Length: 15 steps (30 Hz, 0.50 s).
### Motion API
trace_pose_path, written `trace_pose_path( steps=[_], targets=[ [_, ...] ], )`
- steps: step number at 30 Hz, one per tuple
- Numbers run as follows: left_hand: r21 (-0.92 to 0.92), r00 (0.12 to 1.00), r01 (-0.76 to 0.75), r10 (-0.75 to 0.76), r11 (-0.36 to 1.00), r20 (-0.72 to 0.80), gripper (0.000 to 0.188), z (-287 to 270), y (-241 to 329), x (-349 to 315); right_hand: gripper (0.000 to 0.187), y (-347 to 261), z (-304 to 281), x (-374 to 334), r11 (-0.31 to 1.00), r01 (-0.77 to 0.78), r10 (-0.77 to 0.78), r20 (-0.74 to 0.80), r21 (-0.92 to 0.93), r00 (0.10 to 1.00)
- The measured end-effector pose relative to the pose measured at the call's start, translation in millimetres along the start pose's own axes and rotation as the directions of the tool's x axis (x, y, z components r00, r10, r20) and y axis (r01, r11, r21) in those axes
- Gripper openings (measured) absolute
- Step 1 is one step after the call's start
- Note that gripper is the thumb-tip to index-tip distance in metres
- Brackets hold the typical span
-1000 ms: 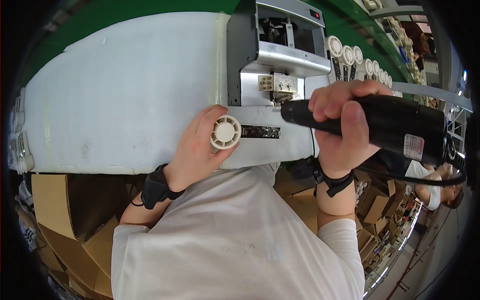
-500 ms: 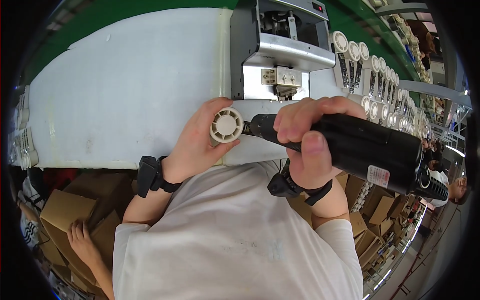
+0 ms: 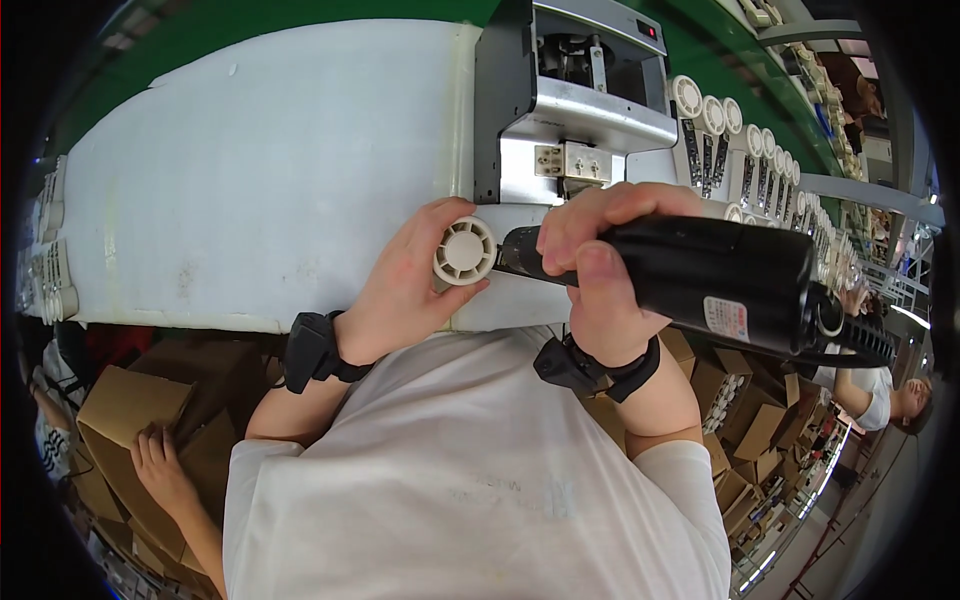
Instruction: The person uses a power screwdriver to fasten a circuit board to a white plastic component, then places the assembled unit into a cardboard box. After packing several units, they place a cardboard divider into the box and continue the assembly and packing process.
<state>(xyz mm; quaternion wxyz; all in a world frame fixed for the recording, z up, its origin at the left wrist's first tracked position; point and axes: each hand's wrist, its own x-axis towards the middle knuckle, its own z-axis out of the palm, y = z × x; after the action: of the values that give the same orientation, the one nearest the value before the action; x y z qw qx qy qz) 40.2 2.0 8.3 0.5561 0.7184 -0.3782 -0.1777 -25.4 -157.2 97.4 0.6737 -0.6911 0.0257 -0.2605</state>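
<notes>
My left hand (image 3: 405,285) is closed around the round white head of a small handheld fan (image 3: 466,251), thumb below and fingers above, with the slotted face upward. In my right hand (image 3: 612,275) is a thick black electric screwdriver (image 3: 725,270), lying nearly level. Its narrow nose points left, over the fan's dark handle part just right of the round head. My fist and the tool's body hide most of that handle. Whether the bit touches a screw cannot be seen.
A grey metal screw feeder (image 3: 585,110) with a red display stands just beyond my hands. Rows of white fans (image 3: 735,130) line the table at right; more white parts (image 3: 60,280) lie at far left. Cardboard boxes (image 3: 135,405) sit below the table edge, with another person's hand (image 3: 160,465) on one.
The screwdriver and my right hand have moved left, closer to the fan's head, covering more of its handle. My left hand keeps its grip on the fan.
</notes>
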Motion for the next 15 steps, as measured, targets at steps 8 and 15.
trace_pose_path(
  steps=[8, 15],
  targets=[
    [0.034, 1.0, -0.007, 0.006, 0.999, 0.021, 0.061, 1.1, 2.6, 0.8, 0.033, -6.0, -5.6, 8.8, 0.963, 0.08, -0.033, 0.182, -0.258, 0.983],
    [0.082, 1.0, -0.022, 0.022, 0.996, 0.009, 0.061, 2.0, 4.5, 1.9, 0.031, -34.9, -33.8, 29.4, 0.964, 0.239, -0.219, -0.167, 0.112, 0.961]
  ],
)
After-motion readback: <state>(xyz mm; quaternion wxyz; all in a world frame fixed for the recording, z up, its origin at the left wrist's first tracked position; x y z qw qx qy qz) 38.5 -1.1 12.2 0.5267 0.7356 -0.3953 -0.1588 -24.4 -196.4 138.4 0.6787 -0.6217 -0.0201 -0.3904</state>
